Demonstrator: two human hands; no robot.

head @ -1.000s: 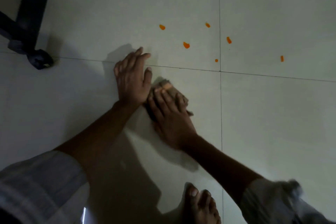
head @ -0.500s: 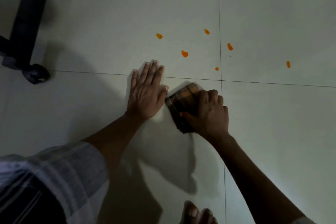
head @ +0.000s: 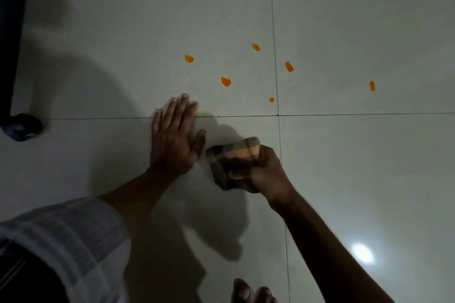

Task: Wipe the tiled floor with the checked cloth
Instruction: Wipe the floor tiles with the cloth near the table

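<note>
A folded checked cloth (head: 234, 157), brown with an orange band, is gripped in my right hand (head: 263, 172) near the crossing of the grout lines. It looks lifted or tilted slightly off the pale tiled floor (head: 357, 179). My left hand (head: 174, 140) lies flat on the floor just left of the cloth, fingers spread, holding nothing. Several orange smears, such as one (head: 225, 81) beyond my left hand and one (head: 372, 85) far right, dot the tiles ahead of the cloth.
A dark furniture leg with a rounded foot (head: 21, 126) stands at the left edge. Toes of a bare foot (head: 251, 291) show at the bottom. A light reflection (head: 363, 253) glares on the tile at lower right.
My right hand slid the cloth rightward from under my left hand, then bunched and gripped it. My left hand stayed flat on the floor.
</note>
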